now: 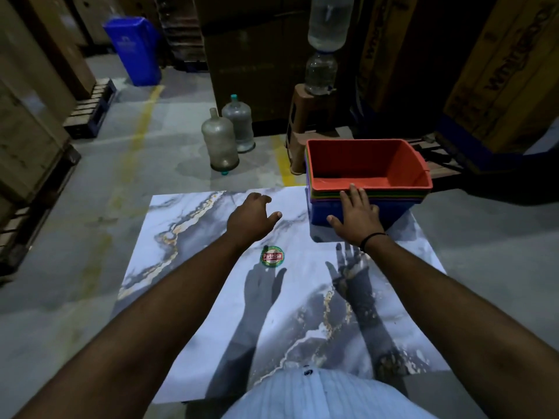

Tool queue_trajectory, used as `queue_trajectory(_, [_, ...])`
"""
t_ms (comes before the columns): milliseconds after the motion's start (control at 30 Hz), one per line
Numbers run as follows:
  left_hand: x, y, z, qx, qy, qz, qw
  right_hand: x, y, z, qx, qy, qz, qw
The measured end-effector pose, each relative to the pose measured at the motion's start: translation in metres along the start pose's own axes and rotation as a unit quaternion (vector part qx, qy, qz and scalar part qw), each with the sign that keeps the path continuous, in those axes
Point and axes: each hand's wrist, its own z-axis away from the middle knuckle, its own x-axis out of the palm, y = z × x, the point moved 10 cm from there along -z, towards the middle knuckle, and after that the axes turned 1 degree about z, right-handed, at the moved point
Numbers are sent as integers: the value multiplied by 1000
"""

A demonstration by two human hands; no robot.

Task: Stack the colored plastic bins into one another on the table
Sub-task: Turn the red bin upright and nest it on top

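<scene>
A nested stack of plastic bins [402, 207] stands at the far right corner of the marble-patterned table [187, 267]. A red bin [363, 167] lies on top, thin coloured rims show beneath it, and a blue bin is at the bottom. My right hand [355, 214] rests flat against the near wall of the stack, fingers spread and reaching up to the red rim. My left hand [252, 219] hovers over the table to the left of the stack, fingers loosely curled and holding nothing.
A round red-and-green sticker [272, 256] marks the table's middle. On the floor beyond stand two big water jugs [220, 140], a brown stool [305, 122] carrying a water dispenser, a blue dustbin [133, 49], cardboard boxes and pallets.
</scene>
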Motion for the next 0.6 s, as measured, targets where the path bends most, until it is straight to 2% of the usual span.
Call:
queue_trajectory(233, [1,-20,17,8,-7,7,1000,16,-20,25,17,3,11,1000])
queue_trajectory(600, [6,-28,39,21,-10,14,1000,27,-50,65,-21,-2,59,998])
